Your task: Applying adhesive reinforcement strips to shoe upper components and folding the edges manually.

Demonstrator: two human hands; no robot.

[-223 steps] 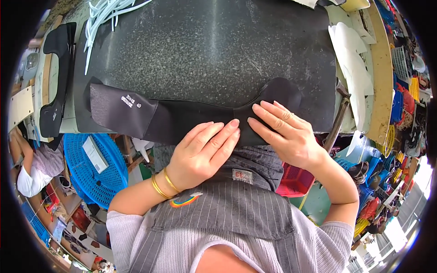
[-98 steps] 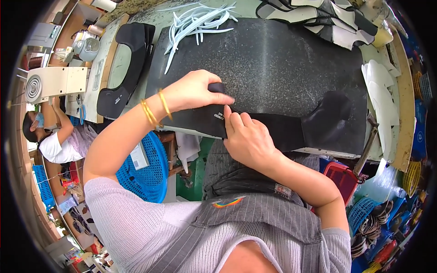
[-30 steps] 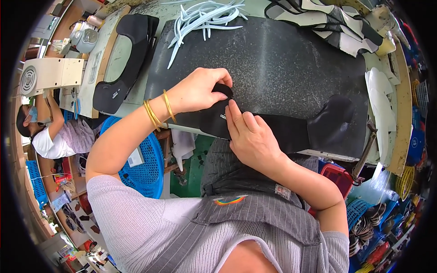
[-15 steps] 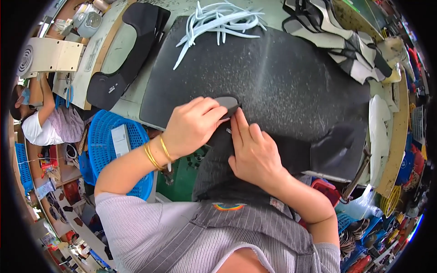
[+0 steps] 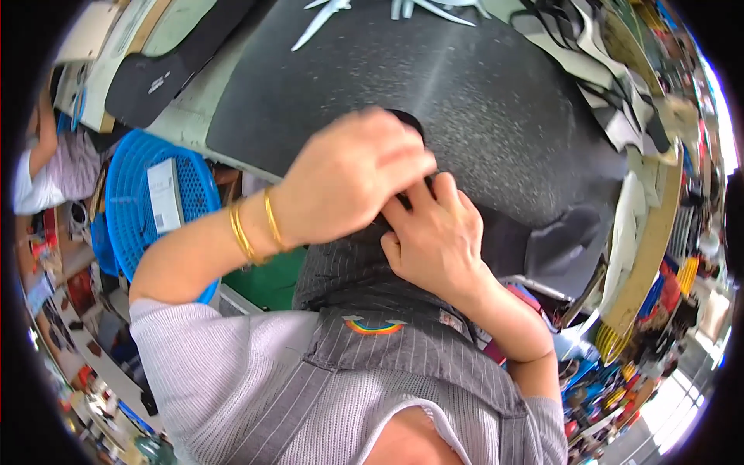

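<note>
Speckled black board (image 5: 496,116) covers the worktop, a long strip of smooth black sheet material (image 5: 508,244) lying along its near edge. The strip's right part already lies flat; its left end, mostly hidden, seems lifted, not yet flat. Blurred left hand (image 5: 341,177) curls there, beside the bent-fingered right hand (image 5: 438,236); their grip I cannot tell.

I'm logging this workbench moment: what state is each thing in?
Left hand: curled, blurred; grip unclear.
Right hand: back up, fingers bent.
Black piece: right end lying on the dark board; middle hidden.
Blue basket: holding a white box.
Pale strips: loose, cut off by picture edge.
Gold bracelets: worn round the left wrist.
</note>
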